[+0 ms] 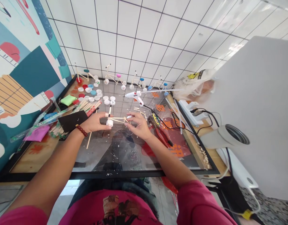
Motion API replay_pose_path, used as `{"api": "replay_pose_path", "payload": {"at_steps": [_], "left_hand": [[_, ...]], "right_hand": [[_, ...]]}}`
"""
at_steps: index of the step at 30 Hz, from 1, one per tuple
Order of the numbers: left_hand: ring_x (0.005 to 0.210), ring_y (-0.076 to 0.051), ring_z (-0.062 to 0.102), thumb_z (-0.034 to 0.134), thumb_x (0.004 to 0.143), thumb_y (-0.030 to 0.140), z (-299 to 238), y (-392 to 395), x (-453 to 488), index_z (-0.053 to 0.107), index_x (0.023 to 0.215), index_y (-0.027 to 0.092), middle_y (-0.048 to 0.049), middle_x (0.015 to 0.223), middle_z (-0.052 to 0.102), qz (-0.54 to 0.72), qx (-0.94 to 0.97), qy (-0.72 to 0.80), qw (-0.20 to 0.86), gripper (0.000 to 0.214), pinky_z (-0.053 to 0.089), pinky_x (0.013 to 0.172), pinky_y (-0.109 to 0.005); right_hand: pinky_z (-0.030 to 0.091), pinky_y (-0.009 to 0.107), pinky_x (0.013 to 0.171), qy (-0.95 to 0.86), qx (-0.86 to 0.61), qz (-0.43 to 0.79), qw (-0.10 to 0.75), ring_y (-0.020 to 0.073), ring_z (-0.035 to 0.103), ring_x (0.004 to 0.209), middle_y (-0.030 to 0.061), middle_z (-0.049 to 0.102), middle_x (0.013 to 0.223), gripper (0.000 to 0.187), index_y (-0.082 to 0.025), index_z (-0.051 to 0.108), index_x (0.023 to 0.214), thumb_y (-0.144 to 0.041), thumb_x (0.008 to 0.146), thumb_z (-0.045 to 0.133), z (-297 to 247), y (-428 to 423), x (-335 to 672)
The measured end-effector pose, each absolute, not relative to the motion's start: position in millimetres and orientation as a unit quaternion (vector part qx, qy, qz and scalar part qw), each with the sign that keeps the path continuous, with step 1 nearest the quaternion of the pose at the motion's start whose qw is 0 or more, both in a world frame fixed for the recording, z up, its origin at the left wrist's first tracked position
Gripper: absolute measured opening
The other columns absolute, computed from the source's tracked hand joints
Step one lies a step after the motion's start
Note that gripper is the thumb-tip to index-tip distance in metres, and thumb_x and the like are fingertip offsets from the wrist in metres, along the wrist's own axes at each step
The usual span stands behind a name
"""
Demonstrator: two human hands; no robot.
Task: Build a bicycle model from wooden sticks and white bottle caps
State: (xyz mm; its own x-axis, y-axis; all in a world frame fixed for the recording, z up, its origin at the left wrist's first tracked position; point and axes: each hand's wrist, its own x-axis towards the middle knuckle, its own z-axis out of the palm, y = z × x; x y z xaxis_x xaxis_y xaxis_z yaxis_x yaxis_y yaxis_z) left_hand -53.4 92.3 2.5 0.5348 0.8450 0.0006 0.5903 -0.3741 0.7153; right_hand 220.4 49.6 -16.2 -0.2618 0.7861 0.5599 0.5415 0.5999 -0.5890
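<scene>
On the glossy counter (pixel 87 161) lie, from the left, a lime-green packet (pixel 68 100), a flat black rectangular card (pixel 73 121), slim pale wooden sticks (pixel 92 107) and shallow round plastic caps (pixel 99 95). Next is a small stick frame (pixel 117 119) with a white cap, then a smooth white plastic glue gun (pixel 135 97) and red-handled pliers (pixel 163 136). The left hand (pixel 95 122) pinches the frame's capped left end, thumb below; the right hand (pixel 139 126), fingers curled inward, grips its right end.
</scene>
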Motion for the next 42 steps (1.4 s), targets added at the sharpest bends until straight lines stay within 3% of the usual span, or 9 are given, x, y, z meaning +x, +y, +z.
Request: {"api": "replay_pose_path", "payload": {"at_steps": [5, 11, 23, 27, 29, 31, 36, 42], "left_hand": [[0.113, -0.029, 0.065, 0.077, 0.068, 0.048, 2.8, 91.9, -53.4, 0.068, 0.127, 0.022, -0.0077, 0.130, 0.069, 0.190, 0.805, 0.447, 0.339, 0.065, 0.051, 0.094, -0.035], [0.113, -0.029, 0.065, 0.078, 0.068, 0.050, 0.8, 92.7, -54.1, 0.069, 0.126, 0.023, -0.0076, 0.129, 0.069, 0.196, 0.806, 0.441, 0.341, 0.065, 0.051, 0.096, -0.037], [0.112, -0.029, 0.065, 0.078, 0.067, 0.052, 5.1, 90.8, -53.5, 0.068, 0.126, 0.022, -0.0083, 0.126, 0.070, 0.191, 0.810, 0.442, 0.335, 0.066, 0.050, 0.098, -0.038], [0.126, -0.031, 0.058, 0.082, 0.064, 0.058, 6.2, 88.5, -48.5, 0.062, 0.133, 0.020, -0.0122, 0.137, 0.063, 0.261, 0.790, 0.421, 0.362, 0.082, 0.043, 0.110, -0.042], [0.129, -0.031, 0.056, 0.081, 0.065, 0.058, 7.3, 85.8, -43.1, 0.064, 0.129, 0.018, -0.0141, 0.137, 0.063, 0.314, 0.767, 0.407, 0.384, 0.077, 0.040, 0.114, -0.043], [0.123, -0.031, 0.061, 0.080, 0.067, 0.057, 8.4, 82.4, -36.5, 0.069, 0.119, 0.016, -0.0148, 0.129, 0.068, 0.343, 0.742, 0.407, 0.407, 0.068, 0.044, 0.109, -0.043], [0.084, -0.025, 0.070, 0.079, 0.067, 0.058, 7.0, 75.8, -22.7, 0.075, 0.097, 0.014, -0.0111, 0.095, 0.076, 0.345, 0.695, 0.447, 0.445, 0.054, 0.057, 0.075, -0.037], [0.076, -0.022, 0.068, 0.075, 0.072, 0.052, 6.4, 74.4, -17.7, 0.074, 0.082, 0.015, -0.0082, 0.081, 0.074, 0.362, 0.699, 0.435, 0.437, 0.039, 0.054, 0.067, -0.033]], "right_hand": [[0.053, 0.043, 0.092, -0.777, -0.401, 0.182, 0.449, 0.0222, 0.070, 0.096, 0.0083, 0.076, 0.104, 0.019, -0.025, 0.075, 0.089, -0.040, 0.091, 0.062, -19.0, 51.1, 219.7], [0.056, 0.041, 0.091, -0.759, -0.401, 0.238, 0.453, 0.0217, 0.072, 0.095, 0.0088, 0.076, 0.104, 0.030, -0.026, 0.077, 0.089, -0.051, 0.091, 0.060, -22.9, 52.5, 221.3], [0.058, 0.039, 0.089, -0.742, -0.407, 0.250, 0.471, 0.0206, 0.072, 0.092, 0.0071, 0.076, 0.100, 0.028, -0.026, 0.078, 0.085, -0.050, 0.089, 0.064, -20.8, 52.2, 220.8], [0.058, 0.040, 0.089, -0.740, -0.412, 0.251, 0.469, 0.0209, 0.072, 0.092, 0.0068, 0.076, 0.099, 0.027, -0.026, 0.078, 0.085, -0.050, 0.088, 0.065, -20.4, 51.9, 220.1], [0.058, 0.040, 0.089, -0.740, -0.411, 0.251, 0.470, 0.0209, 0.072, 0.092, 0.0063, 0.076, 0.099, 0.026, -0.027, 0.078, 0.085, -0.049, 0.088, 0.066, -20.0, 51.4, 219.4], [0.058, 0.039, 0.088, -0.738, -0.408, 0.251, 0.475, 0.0205, 0.072, 0.091, 0.0062, 0.076, 0.099, 0.026, -0.027, 0.078, 0.084, -0.049, 0.088, 0.065, -19.7, 51.0, 218.8], [0.058, 0.038, 0.087, -0.736, -0.410, 0.256, 0.475, 0.0205, 0.072, 0.090, 0.0065, 0.076, 0.098, 0.026, -0.026, 0.078, 0.085, -0.049, 0.088, 0.066, -21.1, 51.4, 218.8], [0.057, 0.038, 0.090, -0.727, -0.418, 0.262, 0.478, 0.0200, 0.071, 0.092, 0.0060, 0.075, 0.098, 0.023, -0.026, 0.079, 0.083, -0.046, 0.087, 0.068, -23.4, 51.2, 218.8]]}}
